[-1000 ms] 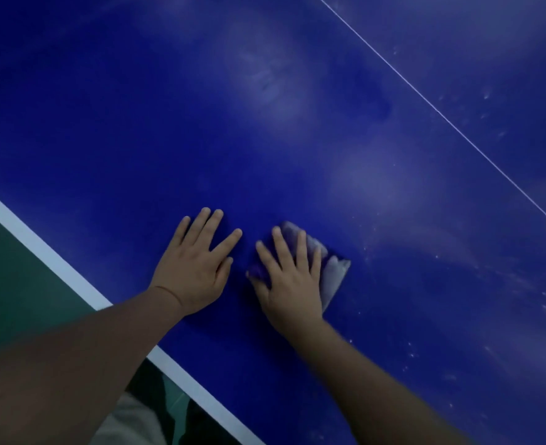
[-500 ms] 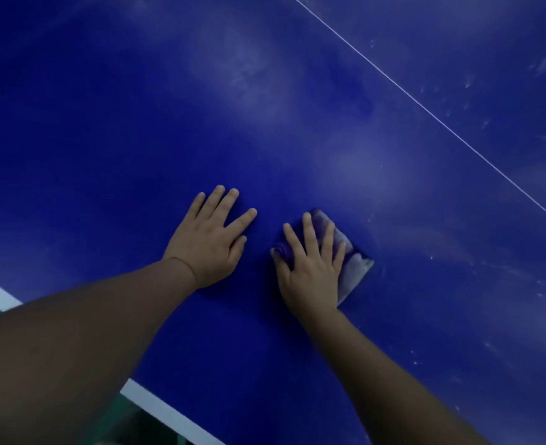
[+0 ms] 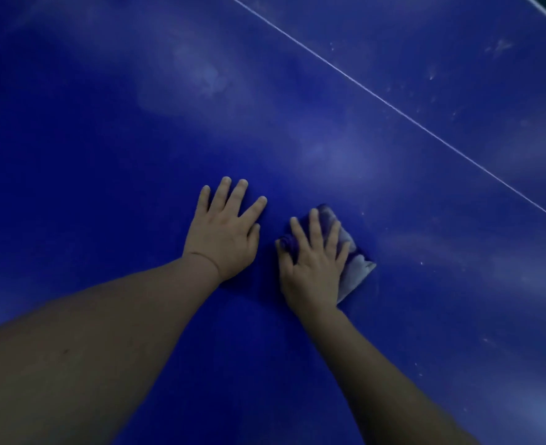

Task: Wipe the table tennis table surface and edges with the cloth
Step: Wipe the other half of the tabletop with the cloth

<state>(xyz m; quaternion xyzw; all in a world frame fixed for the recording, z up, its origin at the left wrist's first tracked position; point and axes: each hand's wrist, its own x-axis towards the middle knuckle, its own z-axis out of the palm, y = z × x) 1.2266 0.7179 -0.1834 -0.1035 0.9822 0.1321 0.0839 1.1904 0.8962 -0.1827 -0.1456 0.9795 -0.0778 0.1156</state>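
Head view: my right hand (image 3: 313, 261), fingers flat, presses the cloth (image 3: 353, 264) at frame centre; dusty worktop (image 3: 393, 175) lies upper right; left hand (image 3: 225, 231) flat, bare.

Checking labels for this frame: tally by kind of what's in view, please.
Hands: 2, left hand flat on the table, right hand pressing the cloth
Cloths: 1, cloth
Tables: 1, blue table
White lines on the table: 1, thin white line
Total: 5
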